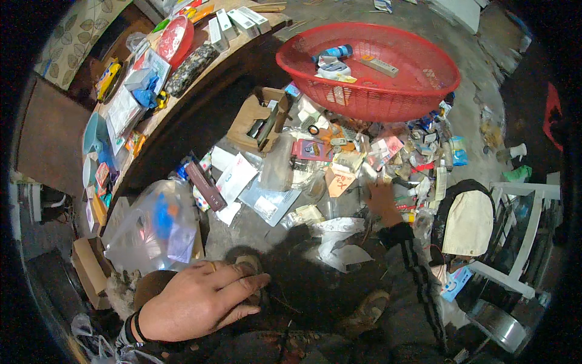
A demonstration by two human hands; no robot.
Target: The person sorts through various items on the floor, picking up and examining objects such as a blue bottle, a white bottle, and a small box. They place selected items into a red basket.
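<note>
My left hand (200, 298) hangs over my knee in the lower left, fingers loosely bent, with nothing visible in it. Reaching down to the littered floor, my right hand (381, 198) is dim and blurred; whether it holds anything is unclear. Left of it lies an orange paper with writing (341, 180), and below that a crumpled white cloth or paper (338, 241). Small packets, tubes and wrappers cover the floor around it. A large red plastic basket (363, 98) beyond the heap holds a blue bottle (333, 52) and a slim box (380, 66).
A curved wooden table (182, 102) laden with boxes and packets runs along the left. An open cardboard box (249, 119) stands beside the heap. Nearer lies a clear plastic bag (150, 232) with things inside. A metal frame (523, 236) and a beige-and-black bag (468, 223) are at right.
</note>
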